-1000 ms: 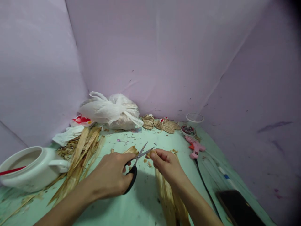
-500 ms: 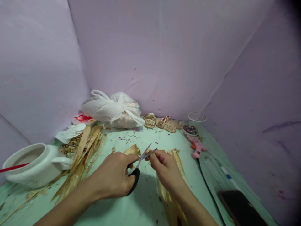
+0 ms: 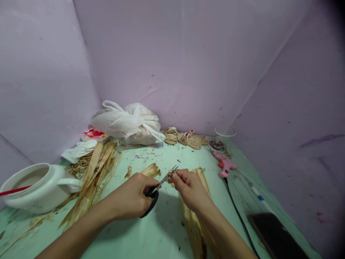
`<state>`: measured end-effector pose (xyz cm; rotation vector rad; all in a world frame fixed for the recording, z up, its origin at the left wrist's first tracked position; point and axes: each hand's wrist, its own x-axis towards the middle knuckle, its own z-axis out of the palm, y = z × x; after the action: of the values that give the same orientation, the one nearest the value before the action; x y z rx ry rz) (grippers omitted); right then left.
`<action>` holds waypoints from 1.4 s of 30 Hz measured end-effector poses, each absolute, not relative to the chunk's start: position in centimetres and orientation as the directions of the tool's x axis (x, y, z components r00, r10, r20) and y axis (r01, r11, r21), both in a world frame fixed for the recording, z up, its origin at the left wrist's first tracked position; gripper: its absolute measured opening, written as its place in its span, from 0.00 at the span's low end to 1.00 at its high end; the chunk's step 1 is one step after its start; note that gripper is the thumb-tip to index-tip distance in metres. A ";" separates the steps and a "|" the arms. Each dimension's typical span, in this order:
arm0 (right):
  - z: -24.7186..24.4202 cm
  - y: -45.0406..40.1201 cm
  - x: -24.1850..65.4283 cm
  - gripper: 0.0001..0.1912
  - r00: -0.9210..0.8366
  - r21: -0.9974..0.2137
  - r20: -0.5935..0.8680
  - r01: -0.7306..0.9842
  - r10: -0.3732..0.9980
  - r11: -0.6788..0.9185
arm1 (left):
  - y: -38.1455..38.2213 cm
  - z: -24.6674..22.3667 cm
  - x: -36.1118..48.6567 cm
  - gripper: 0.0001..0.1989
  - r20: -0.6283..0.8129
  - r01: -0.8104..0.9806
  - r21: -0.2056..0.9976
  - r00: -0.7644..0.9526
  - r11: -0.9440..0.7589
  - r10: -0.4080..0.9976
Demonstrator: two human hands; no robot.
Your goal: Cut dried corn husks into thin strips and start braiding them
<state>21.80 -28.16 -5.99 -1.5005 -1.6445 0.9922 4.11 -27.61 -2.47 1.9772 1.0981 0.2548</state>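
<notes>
My left hand (image 3: 134,198) is wrapped round the black handles of a pair of scissors (image 3: 164,178), whose blades lie nearly together and point up and to the right. The blade tips are at a small tan piece of dried husk (image 3: 170,175). That piece is pinched between the thumb and fingers of my right hand (image 3: 188,187). Under my right forearm lie long dried husk strips (image 3: 192,223). A short curled husk piece (image 3: 152,170) rests on the table just behind the scissors.
On the green table (image 3: 140,237) stand a white pot (image 3: 35,187) and husk strips (image 3: 94,172) at left. Behind are a white plastic bag (image 3: 129,124) and woven pieces (image 3: 192,140). A pink glue gun (image 3: 225,164) with cord and a phone (image 3: 275,235) lie right.
The scissor blades, spread apart before, have come nearly together at the husk piece. My left hand has moved slightly left, and the view has shifted a little.
</notes>
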 end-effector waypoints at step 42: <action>-7.3 -27.5 22.5 0.14 -0.219 -0.705 -0.131 0.706 0.967 0.064 | -27.2 -4.8 4.9 0.19 -0.510 0.452 0.852 0.594 0.266 0.622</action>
<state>22.46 -27.49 -7.31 -1.6687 -1.9741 0.9495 4.87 -27.25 -4.79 1.3632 1.0090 0.1464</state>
